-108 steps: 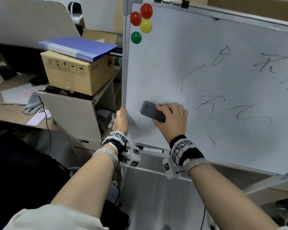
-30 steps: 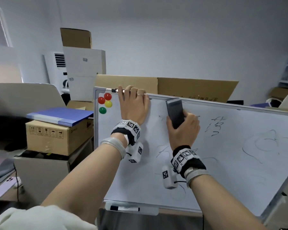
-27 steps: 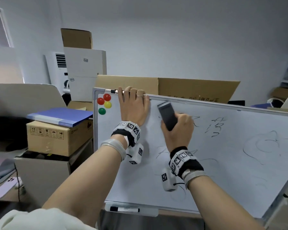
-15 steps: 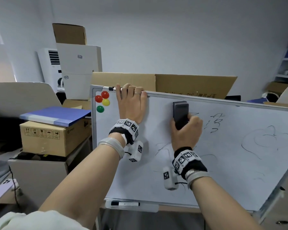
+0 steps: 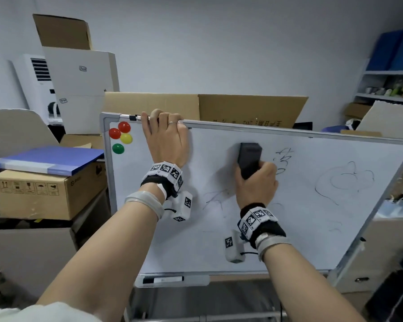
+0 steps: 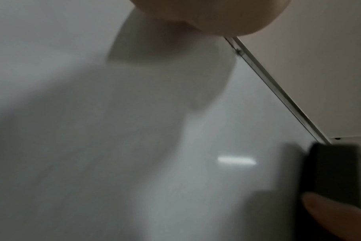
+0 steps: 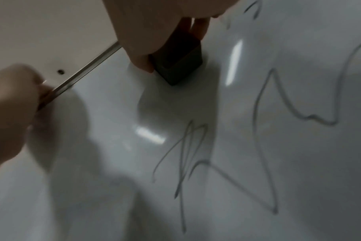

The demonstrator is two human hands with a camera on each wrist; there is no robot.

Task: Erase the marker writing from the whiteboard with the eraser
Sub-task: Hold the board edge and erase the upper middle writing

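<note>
A tilted whiteboard [image 5: 312, 228] with a grey frame bears black marker writing [image 5: 283, 156] near the top and a scribble [image 5: 342, 180] at the right. My right hand [image 5: 256, 182] grips a dark eraser [image 5: 249, 159], which is pressed flat on the board just left of the writing. My left hand [image 5: 166, 138] grips the board's top edge, fingers curled over the frame. In the right wrist view the eraser [image 7: 177, 60] sits under my fingers, with marker strokes [image 7: 188, 154] below it. The left wrist view shows the eraser [image 6: 338, 172] at the right edge.
Coloured magnets [image 5: 120, 137] stick in the board's top left corner. A marker [image 5: 163, 279] lies in the tray below. A cardboard box [image 5: 44, 194] with a blue folder [image 5: 47, 159] stands to the left. Flat cardboard [image 5: 219, 108] leans behind the board, shelves [image 5: 386, 89] at the right.
The view lifted from the board's lower part to its top. My left hand moved from the side frame to the top edge. The eraser swung left, then back right toward the writing.
</note>
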